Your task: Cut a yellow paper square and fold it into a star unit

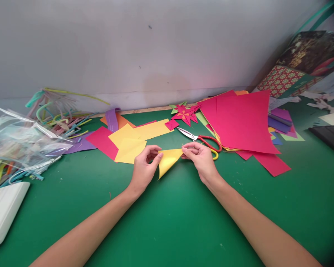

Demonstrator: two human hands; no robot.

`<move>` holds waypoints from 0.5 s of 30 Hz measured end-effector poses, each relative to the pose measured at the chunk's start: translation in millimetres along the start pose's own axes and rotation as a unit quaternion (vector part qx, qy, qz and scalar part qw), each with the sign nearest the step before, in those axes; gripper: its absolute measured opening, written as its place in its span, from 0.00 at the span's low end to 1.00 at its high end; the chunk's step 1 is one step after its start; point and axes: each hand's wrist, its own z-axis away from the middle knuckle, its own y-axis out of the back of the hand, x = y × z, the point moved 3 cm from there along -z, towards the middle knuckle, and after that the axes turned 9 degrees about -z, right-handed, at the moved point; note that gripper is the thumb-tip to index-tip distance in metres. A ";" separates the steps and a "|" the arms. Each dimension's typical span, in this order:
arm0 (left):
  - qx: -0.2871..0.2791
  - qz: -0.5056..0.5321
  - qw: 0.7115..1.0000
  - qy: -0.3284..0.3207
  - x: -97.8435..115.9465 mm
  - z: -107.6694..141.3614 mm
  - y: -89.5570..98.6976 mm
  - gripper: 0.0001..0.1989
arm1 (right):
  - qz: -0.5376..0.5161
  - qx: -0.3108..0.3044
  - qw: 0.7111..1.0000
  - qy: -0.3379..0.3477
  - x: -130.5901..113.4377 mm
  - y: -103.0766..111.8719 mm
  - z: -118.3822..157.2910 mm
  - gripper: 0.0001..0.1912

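Note:
A small yellow paper [168, 161], folded to a triangle with one point hanging down, is held above the green table [167, 222]. My left hand [147, 165] pinches its left corner between thumb and fingers. At the upper right corner, my right hand [199, 157] grips it the same way. Just behind my right hand lie scissors [193, 136] with red and yellow handles, blades pointing back left. Yellow paper pieces [129, 150] rest behind my left hand. A folded red square [172, 124] sits near the scissors' tip, with red folded star shapes [185, 114] beyond it.
Large red sheets [242, 122] are stacked at the back right. Plastic bags [25, 137] and coloured strips [69, 124] spread over the left side, with a white device [7, 211] in front. A black object [328, 137] lies far right, and a patterned bag [284, 79] stands behind.

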 end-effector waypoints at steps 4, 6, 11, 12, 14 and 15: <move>-0.001 0.002 1.000 0.001 -0.7 -1.2 0.1 0.07 | -0.003 -0.008 1.000 -0.003 2.4 -0.3 0.4 0.17; -0.001 0.006 1.000 0.002 -1.0 -1.4 0.1 0.07 | -0.003 -0.009 1.000 -0.003 3.3 -0.6 0.4 0.16; -0.002 0.009 1.000 0.004 -1.2 -0.4 0.1 0.07 | -0.003 -0.010 1.000 -0.002 0.7 -2.0 0.4 0.17; -0.003 0.008 1.000 0.004 -1.2 -0.3 0.1 0.08 | -0.001 -0.010 1.000 -0.003 -0.4 -2.2 0.5 0.17; -0.004 0.006 1.000 0.005 -1.2 -0.3 0.0 0.08 | 0.003 -0.006 1.000 -0.003 -2.2 -2.1 0.6 0.18; -0.004 0.006 1.000 0.005 -1.2 -0.4 0.0 0.08 | 0.005 -0.004 1.000 -0.002 -2.9 -2.1 0.7 0.18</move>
